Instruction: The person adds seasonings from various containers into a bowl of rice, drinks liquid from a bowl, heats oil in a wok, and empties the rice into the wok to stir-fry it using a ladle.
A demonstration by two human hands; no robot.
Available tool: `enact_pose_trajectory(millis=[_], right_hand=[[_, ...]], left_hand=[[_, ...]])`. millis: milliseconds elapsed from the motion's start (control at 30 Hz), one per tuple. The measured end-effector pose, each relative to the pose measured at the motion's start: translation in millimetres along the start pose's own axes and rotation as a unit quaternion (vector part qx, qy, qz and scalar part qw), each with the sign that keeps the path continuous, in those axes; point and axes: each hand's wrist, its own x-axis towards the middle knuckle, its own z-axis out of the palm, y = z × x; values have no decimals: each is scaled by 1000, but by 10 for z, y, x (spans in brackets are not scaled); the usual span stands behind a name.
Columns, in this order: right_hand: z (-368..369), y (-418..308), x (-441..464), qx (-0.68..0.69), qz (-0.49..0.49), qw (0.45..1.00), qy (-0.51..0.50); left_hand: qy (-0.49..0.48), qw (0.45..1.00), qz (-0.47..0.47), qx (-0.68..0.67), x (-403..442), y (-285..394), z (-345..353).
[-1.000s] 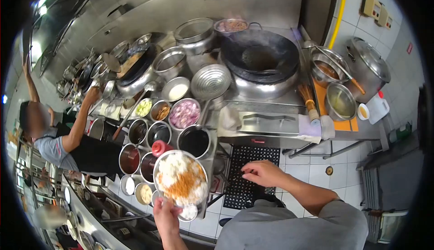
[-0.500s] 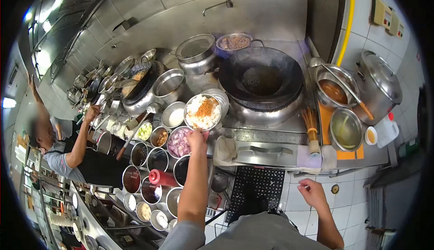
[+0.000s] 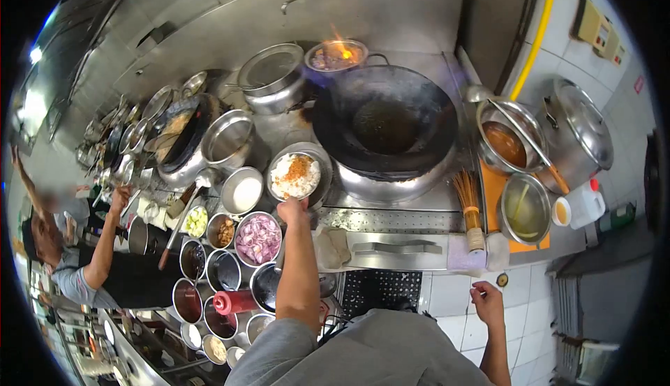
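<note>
My left hand [image 3: 293, 211] grips the near rim of a metal bowl [image 3: 277, 189] of white rice with orange-brown powder on top. The bowl is over the perforated strainer [image 3: 324, 169], overlapping it; whether they touch I cannot tell. To its right, a large black wok [image 3: 387, 124] with some dark liquid at the bottom stands on the burner. Low at the right, over the tiled floor, my right hand [image 3: 487, 302] holds nothing, its fingers loosely curled and apart. Chopped purple onion [image 3: 258, 239] fills a bowl just left of my left forearm.
Flames rise at a pan [image 3: 336, 56] behind the wok. Sauce pots [image 3: 187, 301] and a red bottle [image 3: 234, 302] stand at lower left. A brush [image 3: 471, 211], a ladle bowl [image 3: 509, 142] and a lidded pot [image 3: 583, 124] stand right. Another person [image 3: 77, 274] works at far left.
My left hand has carried the rice bowl from above the sauce pots up to the strainer. My right hand has moved down and right. Flames have appeared at the back pan.
</note>
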Motion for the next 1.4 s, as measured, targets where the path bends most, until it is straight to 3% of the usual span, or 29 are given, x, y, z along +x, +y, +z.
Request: enact_pose_trajectory(millis=[67,100,133,167,233,333,433,467,567,667,700,767,867,1000,1067,1133,1167,1233,1267,1400], right_hand=[[-45,117,19,-2,4,999,33],[-100,117,0,-18,-7,999,44],[-180,116,-2,-34,-7,997,65],[-237,220,19,-35,-2,994,100],[-517,252,63,13,56,987,150],[-999,715,348,156,69,944,284],[-1480,1292,941,178,52,897,401],[-1655,1342,1127,180,84,890,410],[-2102,2042,1924,122,112,889,426],[-2414,2272,2397,18,162,901,403],[-2479,2237,2457,51,183,912,362],[-2712,1966,2419,118,222,926,282],[-2784,2031,2532,107,208,933,274],[-2877,2162,2611,-10,147,949,279],[-3019,2058,2485,-89,96,951,281],[-3259,1802,2249,-121,33,954,271],[-3407,1636,2091,-137,2,954,266],[-3710,1192,1745,-144,-18,963,226],[-3846,962,1568,-148,-29,967,205],[-4286,193,914,-138,-123,975,123]], left_hand=[[-7,999,32,-16,263,-141,-77],[-86,995,55,5,633,-344,-302],[-178,976,119,-29,250,-203,-291],[-214,971,105,-15,355,-192,-217],[-196,975,79,68,795,-276,-316],[-166,967,88,174,1140,-291,-395],[-175,930,159,283,1576,-354,-509],[-212,895,232,318,1849,-395,-563],[-108,946,116,282,1356,-140,-507],[-60,966,79,240,485,155,-415],[-55,969,76,230,154,223,-404],[-73,972,82,209,-514,320,-424],[-162,968,105,162,-1345,244,-635],[-159,966,106,175,-2503,-111,-779],[-201,940,82,264,-2884,-231,-896],[-173,940,47,291,-3389,-496,-897],[-230,892,54,385,-3642,-554,-907],[-310,870,-34,383,-3947,-830,-926],[-316,821,-69,470,-4134,-902,-860],[-375,767,-151,499,-4084,-1637,-1143]])
